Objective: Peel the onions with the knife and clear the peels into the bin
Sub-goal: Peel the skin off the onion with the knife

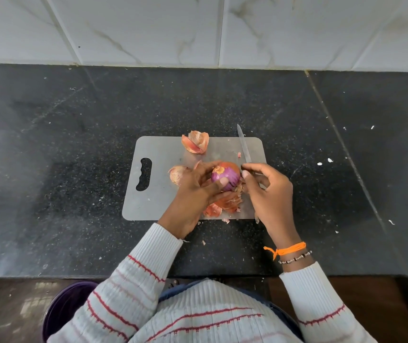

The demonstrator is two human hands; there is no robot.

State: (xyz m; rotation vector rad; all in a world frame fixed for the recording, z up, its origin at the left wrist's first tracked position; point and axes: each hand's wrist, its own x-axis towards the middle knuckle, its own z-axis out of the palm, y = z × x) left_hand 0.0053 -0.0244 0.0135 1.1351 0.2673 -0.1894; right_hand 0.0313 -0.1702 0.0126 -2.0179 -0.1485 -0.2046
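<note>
My left hand (193, 191) grips a half-peeled red onion (227, 173) above the grey cutting board (158, 194), thumb pressed on its purple flesh. My right hand (269, 194) holds the knife (243, 147) with the blade pointing away, and its thumb and forefinger touch the onion's right side. An unpeeled onion (177, 173) lies on the board just left of my left hand. Loose peels (196, 142) sit at the board's far edge, and more peels (225, 203) lie under the hands.
A dark purple bin (67, 308) stands on the floor at the lower left, partly hidden by my sleeve. The black speckled counter (74, 144) runs to a white tiled wall (198, 28) behind. Small peel scraps dot the counter near the board.
</note>
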